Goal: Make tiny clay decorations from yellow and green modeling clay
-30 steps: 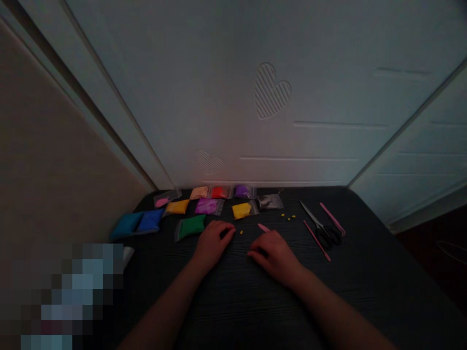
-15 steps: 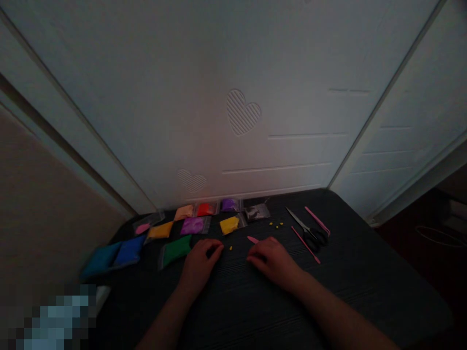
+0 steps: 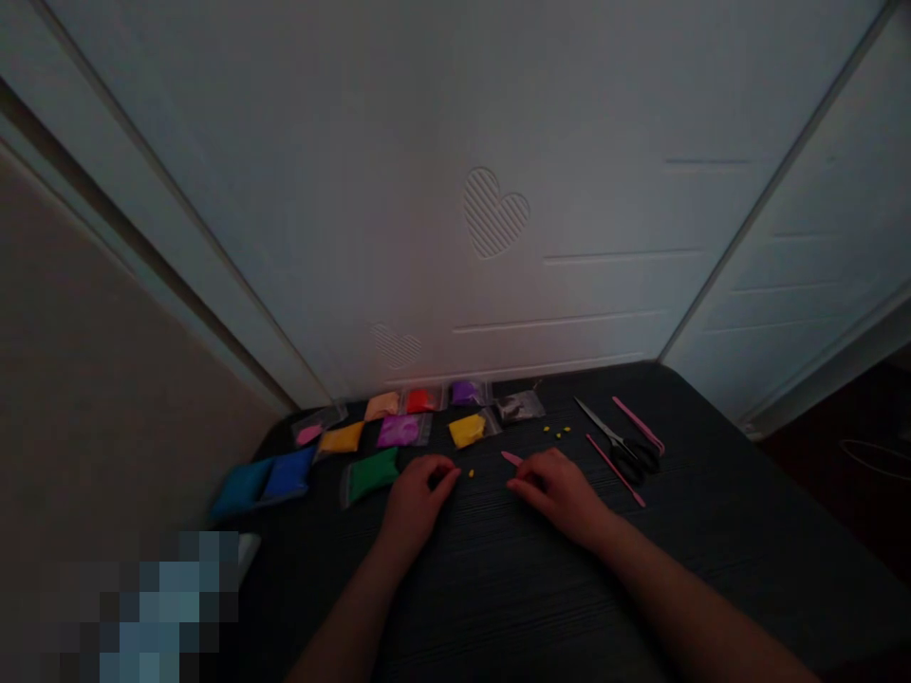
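Observation:
My left hand (image 3: pixel 421 501) rests on the dark table with thumb and forefinger pinched together. Whatever lies between those fingertips is too small to make out. Just right of them is a tiny yellow piece (image 3: pixel 471 473). My right hand (image 3: pixel 562 493) is closed, fingers curled down toward the thumb, and its inner side is hidden. The tip of a flat pink modelling tool (image 3: pixel 511 458) pokes out behind its fingers; I cannot tell whether the hand grips it. Beyond this hand lie several small yellow bits (image 3: pixel 559 435). A green clay bag (image 3: pixel 374 474) is beside my left hand.
Bags of coloured clay line the back, among them a yellow bag (image 3: pixel 468 431) and a blue bag (image 3: pixel 288 472). Black-handled scissors (image 3: pixel 621 451) lie on the right, between a thin pink tool (image 3: pixel 616 470) and another pink tool (image 3: pixel 639 424). A white panel (image 3: pixel 342 237) stands behind the table (image 3: pixel 498 607).
The camera has turned slightly, so the whole scene sits further right and a little higher. Both hands keep nearly the same pose and place on the table.

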`<state>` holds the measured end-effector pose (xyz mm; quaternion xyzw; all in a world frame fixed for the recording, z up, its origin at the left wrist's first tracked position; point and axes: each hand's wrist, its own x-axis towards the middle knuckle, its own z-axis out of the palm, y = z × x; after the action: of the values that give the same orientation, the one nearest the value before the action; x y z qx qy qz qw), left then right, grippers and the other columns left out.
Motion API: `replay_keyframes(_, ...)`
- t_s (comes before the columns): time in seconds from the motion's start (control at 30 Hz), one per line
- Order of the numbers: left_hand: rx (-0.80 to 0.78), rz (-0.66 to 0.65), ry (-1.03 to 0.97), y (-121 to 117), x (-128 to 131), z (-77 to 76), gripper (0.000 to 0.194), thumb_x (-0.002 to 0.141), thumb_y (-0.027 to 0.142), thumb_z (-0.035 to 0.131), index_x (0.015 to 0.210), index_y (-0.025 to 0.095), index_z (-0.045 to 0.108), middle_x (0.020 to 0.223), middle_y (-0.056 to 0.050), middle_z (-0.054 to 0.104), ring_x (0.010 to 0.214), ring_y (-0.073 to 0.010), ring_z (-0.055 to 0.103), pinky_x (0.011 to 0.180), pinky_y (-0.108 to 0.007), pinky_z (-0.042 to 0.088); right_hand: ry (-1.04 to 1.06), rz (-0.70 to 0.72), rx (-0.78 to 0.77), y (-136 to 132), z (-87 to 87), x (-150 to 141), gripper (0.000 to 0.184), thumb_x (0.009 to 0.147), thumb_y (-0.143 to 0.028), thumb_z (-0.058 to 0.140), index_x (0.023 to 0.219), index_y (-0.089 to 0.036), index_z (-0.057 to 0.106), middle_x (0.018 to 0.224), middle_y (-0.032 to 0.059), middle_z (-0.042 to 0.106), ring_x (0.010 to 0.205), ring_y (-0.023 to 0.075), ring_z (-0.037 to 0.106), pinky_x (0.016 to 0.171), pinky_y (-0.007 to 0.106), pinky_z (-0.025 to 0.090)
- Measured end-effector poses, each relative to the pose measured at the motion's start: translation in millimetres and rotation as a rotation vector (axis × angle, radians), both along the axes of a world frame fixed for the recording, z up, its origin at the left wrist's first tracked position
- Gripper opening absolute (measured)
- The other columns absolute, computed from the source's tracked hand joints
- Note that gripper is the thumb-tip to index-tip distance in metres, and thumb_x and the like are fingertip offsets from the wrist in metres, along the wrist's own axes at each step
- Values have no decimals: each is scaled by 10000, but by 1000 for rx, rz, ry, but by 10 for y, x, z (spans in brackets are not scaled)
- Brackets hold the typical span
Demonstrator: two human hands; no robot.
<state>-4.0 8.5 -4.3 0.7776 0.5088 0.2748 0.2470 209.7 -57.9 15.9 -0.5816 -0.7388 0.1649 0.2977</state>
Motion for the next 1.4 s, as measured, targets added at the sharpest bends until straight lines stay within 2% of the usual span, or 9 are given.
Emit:
replay_keyframes(0.37,-2,27,-26,-25,30,-1,240,762,400,455,761,193,575,749,-15,589,709,-163,540,661,-293,419,-43,17,-10,-12,0,-13,223,800,-381,455,732,-202,568,676,-4,584,700,139,517,661,269,350)
replay_keyframes(0.63,50,19,-36,-23,3,-16,170,763,307,478,808,197,599,806,-23,616,748,-163,561,683,-293,442,-69,59,-27,-64,2,-97,187,776,-383,495,710,-217,551,648,-26,587,689,135,518,665,263,341)
replay_keyframes(0.8,54,0,-36,-22,6,-44,173,778,268,468,873,218,604,873,-17,613,821,-156,555,761,-291,435,-170,154,-23,-68,-85,-173,119,786,-330,501,798,-227,561,760,-21,618,759,137,535,766,303,300)
replay_keyframes(0.9,88,-2,4,-43,24,-36,281,781,199,453,1049,222,535,889,-22,601,832,-152,548,783,-290,433,-205,173,-25,-44,-111,-196,125,801,-316,482,821,-231,572,797,-8,623,800,144,539,789,318,280)
replay_keyframes(1.0,135,-32,129,-72,53,1,413,786,146,430,1188,242,429,913,-30,593,864,-164,528,818,-303,415,-222,180,-29,-27,-109,-195,142,809,-319,467,837,-237,580,799,1,624,805,147,539,785,319,278)
replay_keyframes(1.13,188,-43,235,-88,77,42,463,804,135,400,1253,240,350,911,-43,609,887,-180,511,819,-309,403,-243,188,-36,-23,-105,-181,167,817,-326,452,857,-234,586,805,15,625,816,151,539,781,319,274)
replay_keyframes(1.4,179,-34,253,-79,66,59,527,797,126,411,1290,241,265,950,-22,597,890,-178,507,819,-312,399,-266,199,-62,-40,-67,-161,208,800,-381,463,872,-226,581,830,23,623,840,159,532,787,327,268)
